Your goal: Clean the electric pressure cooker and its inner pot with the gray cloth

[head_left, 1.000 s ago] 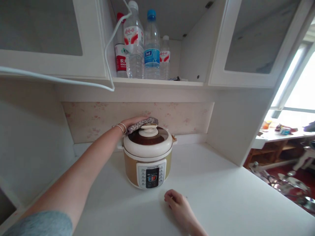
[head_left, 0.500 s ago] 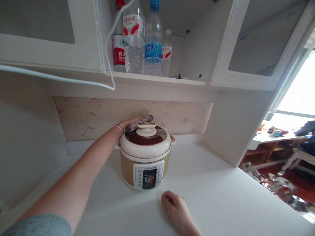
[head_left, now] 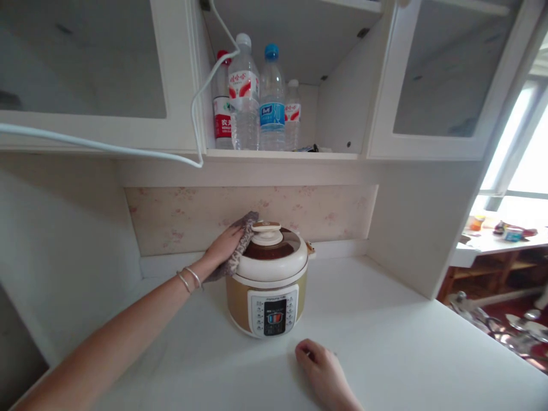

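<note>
A patterned grey-brown cloth (head_left: 242,246) drapes against the left side of the lid of an electric pressure cooker (head_left: 237,302). My left hand (head_left: 225,244) holds this cloth against the lid, beside the white knob (head_left: 266,235); its fingertips are partly hidden. The cooker is white and tan, with a brown lid top and a control panel (head_left: 274,313) facing me. My right hand (head_left: 320,365) rests on the white counter in front of the cooker, fingers curled in, with nothing seen in it.
Above, an open cabinet shelf (head_left: 334,155) holds several plastic bottles (head_left: 272,117). A white cable (head_left: 128,149) hangs across the left cabinet door. To the right, past a side panel (head_left: 411,228), stand another table (head_left: 492,242) and shiny metal items on the floor.
My left hand and the cloth have come from the back of the lid to its left side. The right hand stays curled on the counter. The camera view has shifted.
</note>
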Tool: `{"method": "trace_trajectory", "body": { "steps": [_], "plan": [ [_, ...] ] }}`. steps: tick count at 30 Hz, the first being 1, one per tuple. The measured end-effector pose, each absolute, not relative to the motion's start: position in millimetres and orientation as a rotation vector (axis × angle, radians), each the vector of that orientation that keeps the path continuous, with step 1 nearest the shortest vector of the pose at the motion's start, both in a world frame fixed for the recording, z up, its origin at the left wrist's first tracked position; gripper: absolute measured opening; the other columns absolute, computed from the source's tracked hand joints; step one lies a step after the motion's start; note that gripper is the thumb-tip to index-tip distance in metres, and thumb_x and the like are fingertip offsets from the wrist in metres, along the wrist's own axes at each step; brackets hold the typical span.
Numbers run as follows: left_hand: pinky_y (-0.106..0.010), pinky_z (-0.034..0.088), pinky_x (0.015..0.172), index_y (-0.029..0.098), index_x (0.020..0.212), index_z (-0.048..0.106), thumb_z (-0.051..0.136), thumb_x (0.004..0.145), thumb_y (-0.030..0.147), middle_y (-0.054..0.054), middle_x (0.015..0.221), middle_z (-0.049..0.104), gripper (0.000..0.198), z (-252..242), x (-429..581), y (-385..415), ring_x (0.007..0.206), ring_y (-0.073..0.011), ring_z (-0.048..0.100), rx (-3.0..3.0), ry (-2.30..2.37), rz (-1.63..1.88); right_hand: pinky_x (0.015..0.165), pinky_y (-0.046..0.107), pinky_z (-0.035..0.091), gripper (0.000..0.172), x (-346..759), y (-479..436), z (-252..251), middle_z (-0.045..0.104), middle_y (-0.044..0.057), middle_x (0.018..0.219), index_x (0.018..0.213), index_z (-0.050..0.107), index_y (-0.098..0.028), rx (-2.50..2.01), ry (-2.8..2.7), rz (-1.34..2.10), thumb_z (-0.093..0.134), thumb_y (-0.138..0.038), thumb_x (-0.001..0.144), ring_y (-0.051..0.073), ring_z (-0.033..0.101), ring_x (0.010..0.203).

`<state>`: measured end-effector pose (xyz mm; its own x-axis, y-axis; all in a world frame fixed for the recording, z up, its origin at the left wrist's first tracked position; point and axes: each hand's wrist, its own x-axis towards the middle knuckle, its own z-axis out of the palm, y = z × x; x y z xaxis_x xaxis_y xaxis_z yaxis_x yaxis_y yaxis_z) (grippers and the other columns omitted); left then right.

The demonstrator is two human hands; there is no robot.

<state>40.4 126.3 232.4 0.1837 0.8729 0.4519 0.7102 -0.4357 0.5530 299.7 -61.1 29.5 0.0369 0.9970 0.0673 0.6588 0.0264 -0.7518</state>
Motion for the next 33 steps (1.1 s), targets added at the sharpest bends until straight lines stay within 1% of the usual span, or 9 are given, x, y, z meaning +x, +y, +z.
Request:
{"method": "trace_trajectory", "body": {
  "steps": [2,4,8,12,20,24,26,29,33],
  "plan": [
    [-0.041,0.020,0.114,0.012,0.129,0.053,0.027,0.093,0.036,-0.010,0.142,0.045,0.050,221.0,44.8,103.3,0.135,-0.0226,0.035,2.356,1.599,1.106,0.061,0.023,0.035,0.024,298.4,-61.1,29.3,0.069,-0.002,0.074,0.076,0.065,-0.025,-1.727,-1.689,0.675,0.045,-0.034,0.084,0.016,0.060,0.071],
    [-0.045,0.019,0.114,0.017,0.133,0.050,0.024,0.094,0.035,-0.007,0.144,0.044,0.050,210.5,54.2,74.9,0.137,-0.0232,0.031,2.463,1.670,1.185,0.061,0.023,0.035,0.024,296.7,-61.7,30.1,0.069,-0.002,0.075,0.077,0.066,-0.026,-1.757,-1.691,0.652,0.044,-0.035,0.085,0.016,0.060,0.071],
    [-0.055,0.023,0.109,0.024,0.141,0.040,0.024,0.096,0.041,-0.001,0.148,0.037,0.051,198.7,80.9,19.6,0.139,-0.0316,0.022,2.553,1.850,1.272,0.062,0.024,0.035,0.025,292.9,-63.5,31.7,0.069,-0.003,0.075,0.079,0.066,-0.028,-1.784,-1.706,0.604,0.044,-0.035,0.086,0.016,0.060,0.070],
    [-0.062,0.019,0.108,0.024,0.143,0.035,0.030,0.094,0.044,-0.002,0.151,0.031,0.054,199.2,103.9,-13.6,0.139,-0.0374,0.018,2.755,1.851,1.225,0.062,0.024,0.035,0.024,291.0,-64.5,30.3,0.069,-0.003,0.075,0.079,0.066,-0.027,-1.764,-1.716,0.579,0.044,-0.035,0.086,0.016,0.060,0.070],
    [-0.053,0.017,0.112,0.022,0.138,0.045,0.031,0.094,0.042,-0.002,0.145,0.042,0.050,215.3,128.9,-14.1,0.138,-0.0337,0.022,3.184,1.400,1.082,0.061,0.024,0.036,0.027,290.9,-64.7,26.9,0.068,-0.002,0.077,0.078,0.064,-0.025,-1.728,-1.725,0.573,0.042,-0.036,0.088,0.016,0.059,0.069],
    [-0.049,0.020,0.111,0.028,0.134,0.048,0.028,0.095,0.044,0.002,0.142,0.046,0.047,233.3,135.8,13.0,0.137,-0.0294,0.027,3.314,1.086,0.881,0.062,0.024,0.036,0.026,291.6,-65.7,26.8,0.068,-0.001,0.078,0.078,0.064,-0.025,-1.711,-1.734,0.574,0.043,-0.037,0.088,0.016,0.058,0.069],
    [-0.048,0.022,0.110,0.028,0.132,0.050,0.024,0.095,0.048,0.002,0.142,0.046,0.049,244.9,138.3,32.5,0.135,-0.0281,0.030,3.313,0.998,0.750,0.062,0.024,0.036,0.026,292.2,-66.1,26.8,0.068,-0.002,0.078,0.078,0.064,-0.025,-1.700,-1.735,0.580,0.043,-0.037,0.088,0.016,0.058,0.069],
    [-0.047,0.021,0.110,0.026,0.129,0.053,0.023,0.094,0.051,-0.001,0.143,0.046,0.053,260.2,141.9,59.6,0.135,-0.0261,0.031,3.297,0.967,0.638,0.062,0.023,0.036,0.025,293.0,-66.3,26.7,0.067,-0.002,0.077,0.078,0.064,-0.025,-1.684,-1.734,0.590,0.044,-0.036,0.088,0.015,0.058,0.070],
    [-0.043,0.022,0.109,0.029,0.117,0.061,0.031,0.093,0.050,0.000,0.136,0.051,0.044,271.7,147.3,81.1,0.129,-0.0231,0.038,3.276,1.094,0.801,0.063,0.023,0.036,0.024,293.5,-66.6,27.6,0.067,-0.002,0.078,0.078,0.064,-0.025,-1.670,-1.746,0.584,0.044,-0.034,0.087,0.015,0.058,0.071]
  ]
}}
